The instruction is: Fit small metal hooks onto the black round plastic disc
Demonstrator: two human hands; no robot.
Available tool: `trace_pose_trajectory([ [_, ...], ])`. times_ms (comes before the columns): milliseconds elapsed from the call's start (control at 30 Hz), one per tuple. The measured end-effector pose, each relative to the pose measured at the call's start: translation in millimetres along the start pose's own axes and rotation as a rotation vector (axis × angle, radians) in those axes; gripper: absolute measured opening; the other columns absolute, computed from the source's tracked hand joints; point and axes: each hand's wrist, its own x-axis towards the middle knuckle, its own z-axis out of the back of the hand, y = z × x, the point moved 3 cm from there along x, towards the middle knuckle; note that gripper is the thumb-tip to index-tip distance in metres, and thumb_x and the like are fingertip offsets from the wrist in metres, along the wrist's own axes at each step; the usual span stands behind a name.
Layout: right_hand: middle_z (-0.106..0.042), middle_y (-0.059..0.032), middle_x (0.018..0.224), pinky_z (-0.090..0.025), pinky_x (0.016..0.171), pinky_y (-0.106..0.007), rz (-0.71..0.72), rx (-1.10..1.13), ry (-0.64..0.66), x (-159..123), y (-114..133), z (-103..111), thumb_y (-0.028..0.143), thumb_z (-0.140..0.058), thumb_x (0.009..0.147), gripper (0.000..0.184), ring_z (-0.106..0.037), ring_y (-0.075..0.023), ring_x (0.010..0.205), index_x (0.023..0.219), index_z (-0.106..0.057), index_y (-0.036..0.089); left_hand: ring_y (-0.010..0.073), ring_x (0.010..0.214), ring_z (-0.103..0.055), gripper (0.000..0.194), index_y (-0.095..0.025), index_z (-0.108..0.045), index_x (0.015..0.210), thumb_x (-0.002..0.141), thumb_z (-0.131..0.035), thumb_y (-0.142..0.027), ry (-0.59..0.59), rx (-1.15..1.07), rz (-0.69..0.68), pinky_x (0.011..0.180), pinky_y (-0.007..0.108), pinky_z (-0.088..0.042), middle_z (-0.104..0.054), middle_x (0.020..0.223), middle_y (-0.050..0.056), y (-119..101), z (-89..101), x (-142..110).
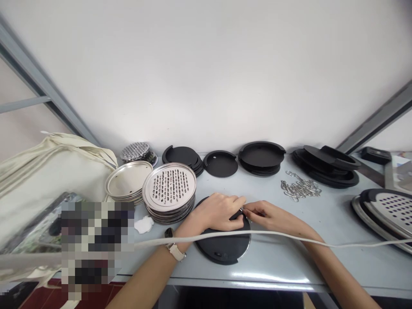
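Black and round, with a shiny edge along its right side, a flat disc [222,249] lies on the glossy grey surface [273,264], under the person's left grip [219,211], whose bent fingers reach over its upper part. The right grip [265,214] meets it at the upper right edge, thumb and fingertips drawn close beside a small shiny metal piece [240,210]. Whether either grip actually clasps the piece or the disc, I cannot tell (the fingers hide too much from where I stand). Just left of the disc rises a stack of round silver perforated plates [170,189]. Farther back, beyond the right grip, lies a tangled heap of thin silver metal loops [299,187]. One white cord [280,234] crosses in front of both arms.
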Motion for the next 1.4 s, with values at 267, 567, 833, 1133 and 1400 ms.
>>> trace_pose_trajectory([
  [267, -0.037, 0.0044, 0.061, -0.026, 0.051, -0.023, -0.008, 0.015, 0.001, -2.0, 5.1, 1.8, 0.045, -0.034, 0.093, 0.038, -0.031, -0.0095, 0.056, 0.068, -0.043, 0.017, 0.0169, 0.062, -0.057, 0.014, -0.017, -0.046, 0.09, 0.085, -0.048, -0.03, 0.021, -0.012, 0.024, 0.049, 0.028, -0.033, -0.059, 0.076, 0.002, -1.4, 4.0, 0.3],
  [567, -0.041, 0.0034, 0.063, -0.028, 0.053, -0.023, -0.004, 0.017, 0.009, -2.8, 6.4, 2.6, 0.046, -0.034, 0.093, 0.039, -0.034, -0.0101, 0.057, 0.07, -0.048, 0.017, 0.0167, 0.064, -0.057, 0.015, -0.018, -0.049, 0.095, 0.086, -0.046, -0.029, 0.025, 0.004, -0.009, 0.053, 0.027, -0.035, -0.059, 0.077, 0.002, -0.5, -0.5, 0.3],
  [833, -0.044, 0.0021, 0.063, -0.03, 0.053, -0.024, -0.005, 0.022, -0.003, -2.2, 8.4, 3.3, 0.046, -0.033, 0.092, 0.04, -0.036, -0.0109, 0.056, 0.07, -0.049, 0.017, 0.0157, 0.064, -0.056, 0.014, -0.018, -0.05, 0.094, 0.087, -0.045, -0.029, 0.02, -0.002, -0.02, 0.055, 0.027, -0.036, -0.058, 0.077, 0.001, 0.1, -0.7, -0.7],
  [1133, -0.045, 0.0017, 0.063, -0.03, 0.053, -0.024, -0.005, 0.015, -0.007, -2.2, 8.1, 3.5, 0.045, -0.033, 0.092, 0.04, -0.036, -0.0112, 0.056, 0.069, -0.05, 0.017, 0.0158, 0.066, -0.056, 0.014, -0.018, -0.052, 0.094, 0.087, -0.045, -0.028, 0.042, -0.018, -0.009, 0.058, 0.026, -0.037, -0.058, 0.079, 0.002, 0.2, -1.6, 0.0],
  [1400, -0.047, 0.0011, 0.063, -0.031, 0.054, -0.024, -0.008, 0.016, -0.017, -1.8, 9.0, 3.8, 0.044, -0.034, 0.091, 0.039, -0.037, -0.0116, 0.057, 0.069, -0.051, 0.017, 0.0149, 0.063, -0.055, 0.011, -0.018, -0.05, 0.091, 0.087, -0.046, -0.028, 0.02, -0.001, -0.028, 0.053, 0.027, -0.034, -0.057, 0.076, 0.0, -0.4, -0.5, 0.0],
])
